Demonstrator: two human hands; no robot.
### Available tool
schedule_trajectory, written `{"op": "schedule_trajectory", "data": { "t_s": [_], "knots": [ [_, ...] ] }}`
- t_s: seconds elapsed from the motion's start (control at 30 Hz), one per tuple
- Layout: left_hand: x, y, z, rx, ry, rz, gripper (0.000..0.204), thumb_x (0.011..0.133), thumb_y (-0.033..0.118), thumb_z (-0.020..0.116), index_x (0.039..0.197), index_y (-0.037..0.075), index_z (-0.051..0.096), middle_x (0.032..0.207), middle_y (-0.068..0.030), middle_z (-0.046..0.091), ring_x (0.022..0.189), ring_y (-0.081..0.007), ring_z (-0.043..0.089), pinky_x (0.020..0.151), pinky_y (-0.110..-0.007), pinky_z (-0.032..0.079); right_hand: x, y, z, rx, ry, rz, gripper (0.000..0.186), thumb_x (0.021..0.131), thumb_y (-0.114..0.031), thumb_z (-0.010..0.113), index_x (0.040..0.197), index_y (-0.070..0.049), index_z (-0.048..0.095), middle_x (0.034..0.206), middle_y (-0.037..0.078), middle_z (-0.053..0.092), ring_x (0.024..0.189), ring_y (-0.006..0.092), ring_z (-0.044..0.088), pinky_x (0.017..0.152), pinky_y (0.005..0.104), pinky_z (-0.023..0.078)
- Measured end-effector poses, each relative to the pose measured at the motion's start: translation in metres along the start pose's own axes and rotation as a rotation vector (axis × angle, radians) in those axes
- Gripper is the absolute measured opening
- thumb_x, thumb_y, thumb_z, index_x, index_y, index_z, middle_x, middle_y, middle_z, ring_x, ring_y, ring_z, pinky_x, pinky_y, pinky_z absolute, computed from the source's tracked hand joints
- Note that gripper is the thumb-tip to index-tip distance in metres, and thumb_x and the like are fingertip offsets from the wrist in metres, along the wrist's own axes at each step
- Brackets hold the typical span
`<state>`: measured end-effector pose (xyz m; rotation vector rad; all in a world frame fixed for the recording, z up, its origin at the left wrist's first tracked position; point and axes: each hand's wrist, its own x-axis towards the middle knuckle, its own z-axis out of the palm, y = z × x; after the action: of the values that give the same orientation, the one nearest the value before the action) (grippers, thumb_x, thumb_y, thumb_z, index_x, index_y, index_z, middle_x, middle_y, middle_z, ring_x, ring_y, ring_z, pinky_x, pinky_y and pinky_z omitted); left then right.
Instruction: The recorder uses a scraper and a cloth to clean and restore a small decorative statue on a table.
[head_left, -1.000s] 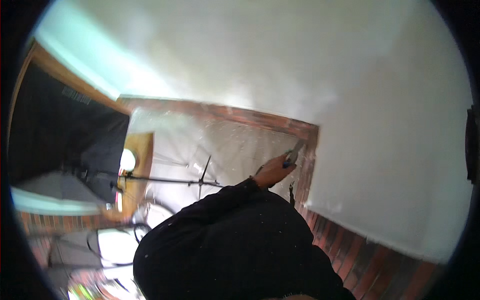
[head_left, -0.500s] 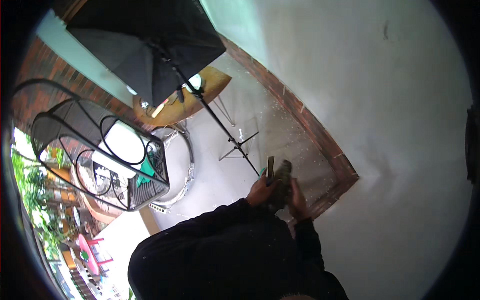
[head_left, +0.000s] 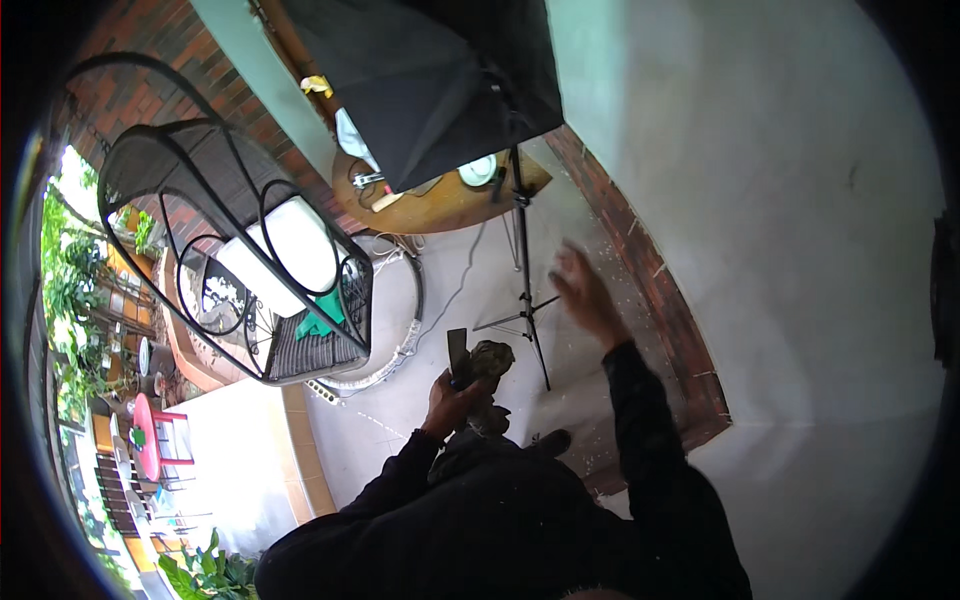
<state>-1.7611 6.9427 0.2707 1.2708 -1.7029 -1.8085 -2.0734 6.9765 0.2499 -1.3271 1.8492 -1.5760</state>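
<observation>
My left hand (head_left: 453, 405) is closed around the dark handle of a scraper-like tool (head_left: 458, 347), its flat rectangular blade pointing up. A crumpled olive-brown cloth (head_left: 493, 362) is bunched against the same hand and hangs down beside it. My right hand (head_left: 588, 295) is raised and apart from these, to the right of the tripod legs. Its fingers are spread and slightly blurred, with nothing seen in them.
A softbox light (head_left: 440, 90) stands on a thin black tripod (head_left: 525, 260) ahead. Behind it is a wooden table (head_left: 440, 212) with small items. A metal-framed chair (head_left: 320, 360) holds a white cushion and green cloth. A pale wall (head_left: 790, 250) rises at right above brick-coloured edging (head_left: 640, 250).
My right hand has left the cloth and moved up, away from the left hand. My left hand, with tool and cloth, sits further left. The view has shifted too.
</observation>
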Motion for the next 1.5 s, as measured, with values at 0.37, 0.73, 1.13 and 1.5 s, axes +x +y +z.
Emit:
{"op": "schedule_trajectory", "data": {
  "t_s": [0.37, 0.73, 1.13, 1.5],
  "knots": [
    [0.031, -0.061, -0.134, -0.005, 0.041, -0.015, 0.048, 0.086, 0.027, 0.077, 0.121, -0.001, 0.062, 0.098, -0.0097, 0.072, 0.086, -0.0169, 0.069, 0.075, -0.032, 0.057, 0.136, -0.07, 0.026, 0.002, -0.081, 0.051, 0.037, 0.096, -0.013, 0.062, 0.13, -0.005, 0.049, 0.112, 0.007, 0.062, 0.101, 0.0183, 0.061, 0.081, 0.0351, 0.055],
    [0.08, -0.009, -0.107, 0.352, -0.448, 0.018, 0.073, 0.079, 0.042, 0.08, 0.136, 0.003, 0.054, 0.1, -0.0169, 0.073, 0.09, -0.027, 0.072, 0.083, -0.039, 0.056, 0.143, -0.061, 0.028, 0.027, -0.01, 0.032, 0.035, 0.095, -0.017, 0.066, 0.124, -0.004, 0.052, 0.109, 0.006, 0.06, 0.104, 0.0158, 0.06, 0.091, 0.034, 0.051],
    [0.107, 0.019, 0.098, 0.275, -0.618, -0.068, 0.072, 0.079, 0.035, 0.08, 0.14, 0.008, 0.053, 0.102, -0.0137, 0.073, 0.088, -0.0185, 0.07, 0.079, -0.036, 0.056, 0.062, 0.002, -0.072, -0.049, -0.206, 0.065, 0.075, 0.091, -0.021, 0.073, 0.153, -0.013, 0.032, 0.127, 0.016, 0.064, 0.119, 0.0285, 0.062, 0.099, 0.0441, 0.049],
    [0.157, 0.059, 0.228, 0.271, -0.158, 0.057, 0.061, 0.08, 0.043, 0.08, 0.119, -0.002, 0.066, 0.102, -0.0165, 0.074, 0.093, -0.0259, 0.072, 0.081, -0.038, 0.056, -0.18, 0.137, -0.238, -0.139, -0.135, 0.89, 0.057, 0.094, -0.033, 0.067, 0.137, 0.0, 0.051, 0.121, 0.02, 0.065, 0.111, 0.029, 0.065, 0.094, 0.0406, 0.052]
  ]
}}
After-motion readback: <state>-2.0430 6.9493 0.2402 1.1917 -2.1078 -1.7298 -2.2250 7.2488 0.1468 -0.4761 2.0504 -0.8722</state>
